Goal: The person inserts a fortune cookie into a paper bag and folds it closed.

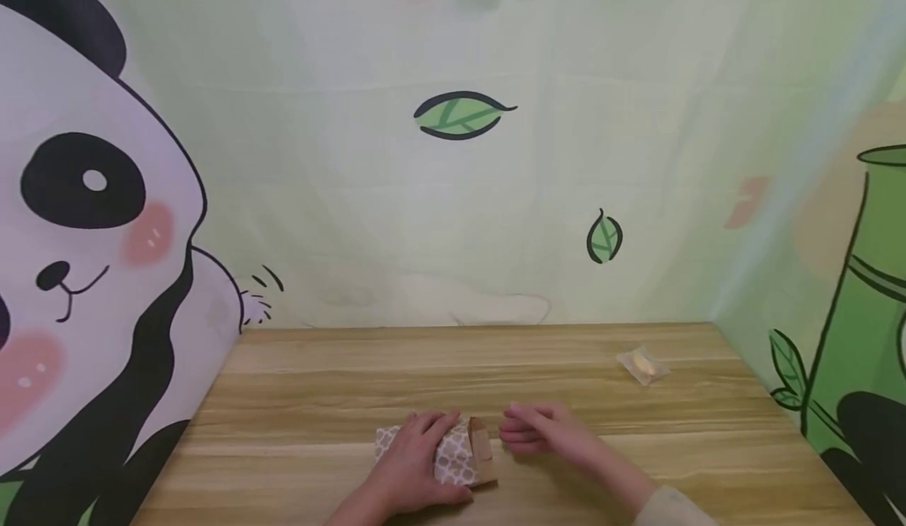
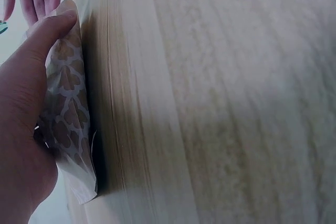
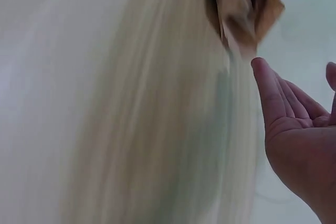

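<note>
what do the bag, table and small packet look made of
Bag: probably matte paper, printed outside; it has stiff creases and a plain brown inside.
Table: wood or a wood-look laminate, low sheen; streaky grain shows, but can't tell which.
Packet: likely thin plastic film, see-through; a pale yellowish content shows through.

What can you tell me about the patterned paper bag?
The paper bag looks like brown paper with a white net-like pattern. It lies sideways on the wooden table, its plain brown mouth open toward the right hand. The left hand grips it, thumb at the near edge. I can't see any contents.
</note>
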Tool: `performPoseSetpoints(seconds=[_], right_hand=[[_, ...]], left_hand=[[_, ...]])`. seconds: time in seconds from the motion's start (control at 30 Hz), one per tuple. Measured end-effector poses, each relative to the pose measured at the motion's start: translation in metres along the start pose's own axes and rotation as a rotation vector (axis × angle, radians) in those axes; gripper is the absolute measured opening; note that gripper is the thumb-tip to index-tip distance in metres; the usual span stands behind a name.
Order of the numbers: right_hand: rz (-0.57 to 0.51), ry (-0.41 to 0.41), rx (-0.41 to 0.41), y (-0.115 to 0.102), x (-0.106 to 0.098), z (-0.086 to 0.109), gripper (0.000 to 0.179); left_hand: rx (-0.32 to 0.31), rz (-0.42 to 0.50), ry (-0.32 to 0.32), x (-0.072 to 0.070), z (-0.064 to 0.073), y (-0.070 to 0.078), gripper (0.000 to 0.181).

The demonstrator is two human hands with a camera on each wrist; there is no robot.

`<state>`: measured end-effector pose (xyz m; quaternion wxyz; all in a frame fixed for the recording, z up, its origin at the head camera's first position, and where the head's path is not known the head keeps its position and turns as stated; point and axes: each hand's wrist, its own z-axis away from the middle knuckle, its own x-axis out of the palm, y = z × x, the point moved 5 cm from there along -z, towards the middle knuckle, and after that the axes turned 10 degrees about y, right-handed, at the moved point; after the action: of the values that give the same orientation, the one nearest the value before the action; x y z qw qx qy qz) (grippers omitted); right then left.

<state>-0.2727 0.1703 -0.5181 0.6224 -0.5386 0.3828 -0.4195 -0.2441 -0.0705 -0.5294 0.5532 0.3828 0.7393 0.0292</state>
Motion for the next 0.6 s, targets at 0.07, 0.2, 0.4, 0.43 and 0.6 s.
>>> performPoseSetpoints(seconds=[0.07, 0.2, 0.4, 0.43, 0.6], right_hand=[[0.062, 0.02, -0.012, -0.002, -0.019, 0.004, 0.063], [0.185, 0.089, -0.039, -0.008, -0.061, 0.013, 0.062], [0.437, 0.216, -0.176, -0.027, -0.124, 0.026, 0.052], [0.488, 0.233, -0.182, -0.031, -0.133, 0.028, 0.051], [0.699, 0.327, -0.214, -0.045, -0.172, 0.033, 0.048]], left_hand=[[0.008, 0.005, 0.002, 0.0, 0.0, 0.0, 0.104], [0.028, 0.001, 0.007, 0.002, 0.001, 0.0, 0.103], [0.031, -0.002, 0.012, 0.003, 0.002, -0.001, 0.103], [0.032, -0.001, 0.013, 0.003, 0.002, -0.001, 0.103], [0.03, 0.0, 0.013, 0.003, 0.004, -0.001, 0.102]])
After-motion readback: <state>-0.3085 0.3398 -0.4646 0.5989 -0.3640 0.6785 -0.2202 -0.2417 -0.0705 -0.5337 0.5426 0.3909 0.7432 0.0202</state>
